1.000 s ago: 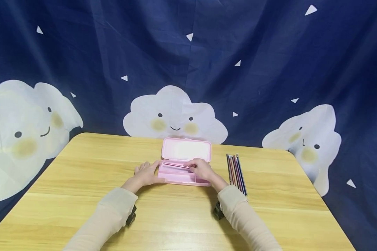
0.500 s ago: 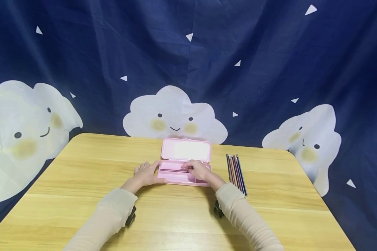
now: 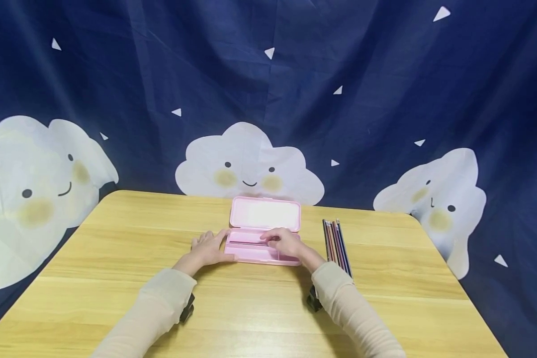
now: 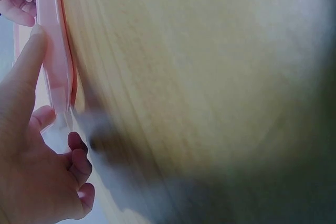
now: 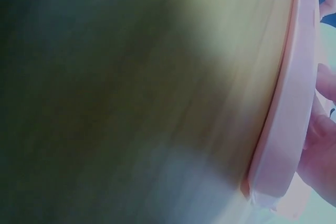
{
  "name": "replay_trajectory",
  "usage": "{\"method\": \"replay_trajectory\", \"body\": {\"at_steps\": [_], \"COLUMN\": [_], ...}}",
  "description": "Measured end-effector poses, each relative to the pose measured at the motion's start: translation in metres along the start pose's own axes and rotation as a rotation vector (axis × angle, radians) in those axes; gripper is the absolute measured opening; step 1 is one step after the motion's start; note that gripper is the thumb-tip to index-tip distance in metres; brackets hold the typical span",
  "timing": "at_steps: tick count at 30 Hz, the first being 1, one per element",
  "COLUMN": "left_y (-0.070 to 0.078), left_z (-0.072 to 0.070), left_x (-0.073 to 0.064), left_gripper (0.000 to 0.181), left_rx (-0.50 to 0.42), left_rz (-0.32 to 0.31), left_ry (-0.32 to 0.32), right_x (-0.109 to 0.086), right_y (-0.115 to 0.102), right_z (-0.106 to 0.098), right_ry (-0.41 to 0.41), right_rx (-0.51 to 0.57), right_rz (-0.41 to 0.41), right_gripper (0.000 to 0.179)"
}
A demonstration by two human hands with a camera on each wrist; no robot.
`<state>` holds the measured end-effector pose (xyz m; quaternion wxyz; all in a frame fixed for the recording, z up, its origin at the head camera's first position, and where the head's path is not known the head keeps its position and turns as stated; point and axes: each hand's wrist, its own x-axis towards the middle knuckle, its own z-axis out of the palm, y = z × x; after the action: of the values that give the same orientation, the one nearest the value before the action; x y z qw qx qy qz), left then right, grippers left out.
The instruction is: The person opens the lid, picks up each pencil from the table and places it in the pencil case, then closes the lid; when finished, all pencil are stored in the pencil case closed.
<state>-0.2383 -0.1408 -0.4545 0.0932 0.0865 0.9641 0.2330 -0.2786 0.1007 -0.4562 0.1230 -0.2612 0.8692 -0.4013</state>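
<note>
A pink pencil case (image 3: 252, 255) lies with its lid (image 3: 265, 214) folded back. My left hand (image 3: 208, 248) grips its left end, thumb at the front edge and index finger toward the back. In the left wrist view, the thumb (image 4: 32, 51) lies along the pink side wall. One thin dark pencil (image 3: 248, 243) lies lengthwise in the case's rear compartment. At that pencil's right end is my right hand (image 3: 286, 242), its fingers bent down into the case. Whether the fingertips still pinch the pencil is hidden. The right wrist view shows only part of this hand, behind the case wall.
To the right of the case, several pencils (image 3: 335, 243) lie side by side on the wooden table (image 3: 250, 308), close to my right forearm. A dark blue cloud-print curtain (image 3: 362, 59) hangs behind the table. Dark wrist cameras sit under both sleeves.
The pencil, slanted in my right hand a second ago, has come down level in the rear compartment. My right hand dipped forward and left, then drew slightly back. The left hand stayed put.
</note>
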Motion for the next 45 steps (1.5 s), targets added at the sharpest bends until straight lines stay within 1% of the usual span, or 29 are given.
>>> {"method": "replay_trajectory", "body": {"at_steps": [4,10,12,17,25,32,37,42,45], "left_y": [-0.001,-0.002,-0.003,-0.003,-0.004,-0.004,-0.003,-0.002,-0.002], "left_z": [0.001,0.001,0.001,0.0,0.001,0.001,0.001,0.002,0.002], "left_x": [0.001,0.001,0.0,0.0,0.001,0.001,0.001,0.002,0.002], "left_gripper": [0.085,0.086,0.086,0.085,0.086,0.086,0.086,0.087,0.086], "left_rx": [-0.003,0.001,0.003,-0.001,0.002,0.006,0.007,0.009,0.009], "left_rz": [0.001,0.0,0.002,0.005,0.001,0.001,0.003,0.001,0.003], "left_ry": [-0.007,-0.002,-0.003,-0.003,-0.002,-0.004,-0.005,-0.007,-0.007], "right_x": [-0.002,-0.005,-0.008,-0.016,-0.029,-0.041,-0.049,-0.06,-0.068], "right_y": [0.003,0.008,0.009,0.009,0.012,0.016,0.018,0.005,-0.005], "right_z": [-0.003,-0.01,-0.013,-0.019,-0.027,-0.036,-0.042,-0.053,-0.059], "right_ry": [0.028,0.046,0.052,0.065,0.052,0.031,0.038,0.029,0.037], "right_rx": [0.007,0.034,0.044,0.086,0.14,0.172,0.145,0.166,0.148], "right_rz": [0.001,-0.098,-0.108,-0.066,-0.025,-0.033,-0.048,-0.038,-0.026], "right_gripper": [0.024,0.023,0.022,0.023,0.025,0.029,0.029,0.028,0.028]}}
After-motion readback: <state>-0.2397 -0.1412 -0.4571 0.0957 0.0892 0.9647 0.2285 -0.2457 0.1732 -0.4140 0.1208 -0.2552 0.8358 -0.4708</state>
